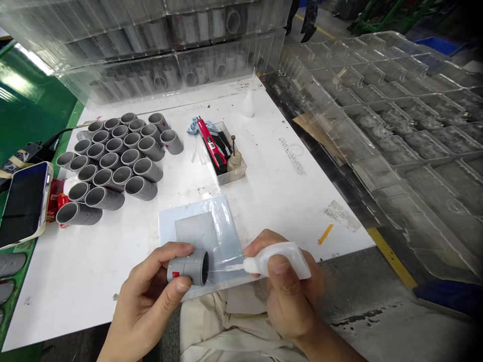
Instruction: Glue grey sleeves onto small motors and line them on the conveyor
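Observation:
Between the fingers and thumb of my left hand lies a grey plastic cylinder on its side, its open end turned right and a small red mark on its wall. My right hand is closed round a white squeeze bottle. The bottle's thin clear nozzle points left, with its tip close to the cylinder's open end; whether it touches cannot be made out. Beneath both hands is a light blue sheet under clear film, bearing a grey square.
Several grey cylinders stand grouped at left, beside a phone. A small clear tray holds a red-handled cutter and a little jar. Another white dropper bottle stands behind. Stacked clear trays line the back; more trays lie right.

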A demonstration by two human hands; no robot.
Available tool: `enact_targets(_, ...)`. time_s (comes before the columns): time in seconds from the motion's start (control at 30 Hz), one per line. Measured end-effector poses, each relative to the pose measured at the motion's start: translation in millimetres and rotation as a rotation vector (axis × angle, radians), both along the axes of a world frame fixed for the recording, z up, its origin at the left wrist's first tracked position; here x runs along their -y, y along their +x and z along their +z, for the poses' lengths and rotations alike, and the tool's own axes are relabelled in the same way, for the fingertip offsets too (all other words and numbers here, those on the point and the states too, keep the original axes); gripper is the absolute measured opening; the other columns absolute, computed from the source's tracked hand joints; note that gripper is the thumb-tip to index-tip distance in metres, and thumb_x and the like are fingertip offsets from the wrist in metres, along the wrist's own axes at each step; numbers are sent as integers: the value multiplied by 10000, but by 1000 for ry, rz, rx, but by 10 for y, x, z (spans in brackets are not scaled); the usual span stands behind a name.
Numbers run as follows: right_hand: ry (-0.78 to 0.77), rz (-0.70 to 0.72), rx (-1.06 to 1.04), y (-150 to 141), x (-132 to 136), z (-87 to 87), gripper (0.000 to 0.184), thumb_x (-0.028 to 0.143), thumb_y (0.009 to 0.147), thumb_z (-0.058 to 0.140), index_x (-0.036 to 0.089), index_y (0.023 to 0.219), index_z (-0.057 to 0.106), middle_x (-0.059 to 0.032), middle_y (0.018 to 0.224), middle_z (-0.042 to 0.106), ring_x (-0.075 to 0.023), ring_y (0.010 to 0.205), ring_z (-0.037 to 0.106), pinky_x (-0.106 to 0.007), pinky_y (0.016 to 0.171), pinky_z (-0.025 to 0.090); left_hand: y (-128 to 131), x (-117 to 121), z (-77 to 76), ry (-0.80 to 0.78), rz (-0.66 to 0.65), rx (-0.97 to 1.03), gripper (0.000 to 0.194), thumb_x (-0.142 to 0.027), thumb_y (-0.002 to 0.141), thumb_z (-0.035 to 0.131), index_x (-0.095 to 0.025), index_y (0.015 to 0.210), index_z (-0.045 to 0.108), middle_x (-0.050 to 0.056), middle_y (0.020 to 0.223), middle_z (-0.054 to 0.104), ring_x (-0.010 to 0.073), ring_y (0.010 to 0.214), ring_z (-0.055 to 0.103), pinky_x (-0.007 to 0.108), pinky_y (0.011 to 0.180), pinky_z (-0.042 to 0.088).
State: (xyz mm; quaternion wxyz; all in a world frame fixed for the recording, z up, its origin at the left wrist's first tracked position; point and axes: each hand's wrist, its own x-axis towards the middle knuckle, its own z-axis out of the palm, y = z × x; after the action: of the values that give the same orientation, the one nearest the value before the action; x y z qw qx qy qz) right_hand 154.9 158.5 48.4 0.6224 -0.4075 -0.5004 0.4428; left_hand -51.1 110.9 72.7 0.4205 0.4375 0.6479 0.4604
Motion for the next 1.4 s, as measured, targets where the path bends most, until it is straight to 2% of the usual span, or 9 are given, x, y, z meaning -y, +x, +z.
enact_targets(0.1,-31,-8,-7,14,3,-12,288,440,1048,652,234,916,803,-57,785,718,-194,619,622,-321,495,476,-4,15,-25,32,1,10,280,-481,891,881,-337,1129,846,43,1179,811,214,972,741,250,745,606)
enact_targets(0.23,-31,-54,10,13,13,-78,294,422,1075,602,228,964,792,-62,824,727,-193,612,606,-341,522,502,-5,14,-39,60,-55,18,326,-373,934,856,-397,1255,806,26,1276,783,221,1215,698,249,982,592)
enact_targets(0.37,23,-80,15,-24,6,-84,237,375,1072,617,237,1008,798,-67,873,734,-204,665,630,-343,548,502,-23,-8,-41,95,-116,-9,316,-257,957,813,-392,1242,813,29,1338,736,209,1323,645,215,1033,547)
enact_targets(0.53,29,-68,31,-40,-17,-44,236,378,1075,618,234,1045,804,-43,801,700,-200,635,618,-331,534,468,-29,-23,-39,118,-148,-30,309,-195,945,802,-381,1191,825,47,1321,741,235,1315,667,253,1000,566)
enact_targets(0.7,23,-78,20,-48,-34,-36,251,391,1081,611,242,1038,809,-36,846,717,-184,650,608,-328,560,464,-60,-14,-56,119,-170,-60,311,-188,961,788,-380,1205,810,43,1340,733,229,1326,672,240,1010,566)
enact_targets(0.87,18,-84,9,-49,-17,-60,217,363,1073,637,244,1046,818,-55,937,754,-200,717,650,-328,573,491,-146,-16,-86,135,-283,-118,404,-149,975,772,-401,1291,761,41,1385,709,221,1358,663,234,1027,584)
enact_targets(1.03,-4,-91,35,-26,-5,-66,208,349,1069,651,240,1016,821,-70,948,770,-226,765,686,-332,582,522,-154,-18,-97,163,-282,-135,413,-126,981,754,-388,1299,747,38,1379,705,210,1356,663,225,1045,583)
enact_targets(1.2,-6,-54,21,-9,-24,-55,192,351,1071,660,261,1027,824,-48,904,757,-196,724,662,-325,585,508,-177,-17,-108,205,-331,-161,457,-102,981,742,-387,1338,719,36,1392,690,189,1351,661,195,1040,581)
enact_targets(1.4,-29,-61,32,6,-12,-90,199,370,1047,680,234,991,815,-74,901,754,-222,733,671,-328,532,500,-176,-19,-113,193,-329,-177,439,-116,990,742,-383,1337,711,31,1404,683,178,1359,649,196,1065,565)
